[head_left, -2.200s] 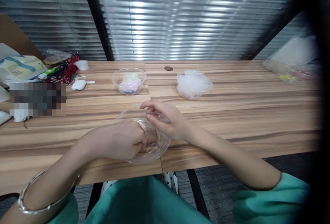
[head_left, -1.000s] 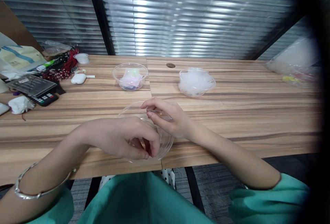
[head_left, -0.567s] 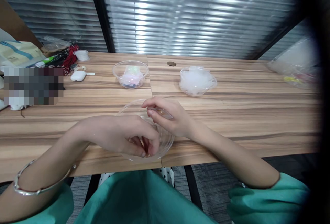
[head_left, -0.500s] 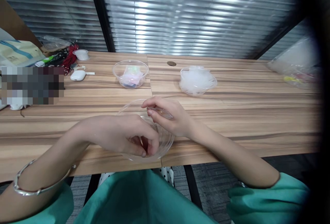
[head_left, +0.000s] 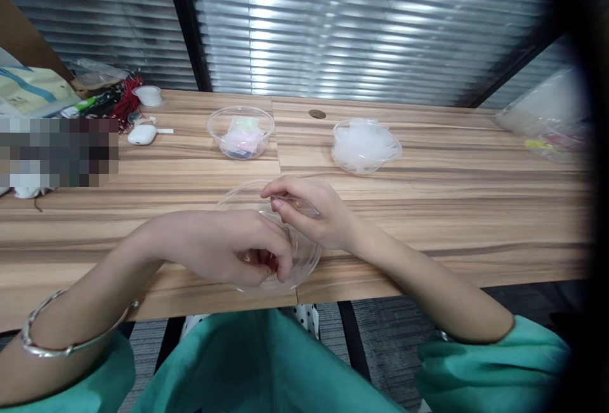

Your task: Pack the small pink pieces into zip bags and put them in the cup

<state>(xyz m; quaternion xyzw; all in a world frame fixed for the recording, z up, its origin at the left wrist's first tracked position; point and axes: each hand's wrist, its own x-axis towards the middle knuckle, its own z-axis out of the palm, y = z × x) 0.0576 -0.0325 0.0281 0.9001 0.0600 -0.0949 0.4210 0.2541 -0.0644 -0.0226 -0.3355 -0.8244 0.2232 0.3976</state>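
A clear round plastic bowl (head_left: 307,268) stands near the table's front edge, partly hidden by my hands. My left hand (head_left: 238,245) reaches over it from the left, fingers curled down inside the bowl; what they pinch, if anything, is too small to make out. At the bowl's right rear rim is my right hand (head_left: 316,213), thumb and fingers closed on a small clear plastic piece (head_left: 302,207) that looks like a thin bag.
Behind stand a clear bowl (head_left: 242,134) of pastel packets and another (head_left: 365,146) of white translucent pieces. At the left lie a white case (head_left: 142,134), a white spool (head_left: 149,96) and red cords (head_left: 126,103). A plastic bag (head_left: 547,115) lies far right.
The fingertips of my left hand have drawn slightly closer together and up within the bowl. My right hand keeps its hold; the whole view has shifted a little.
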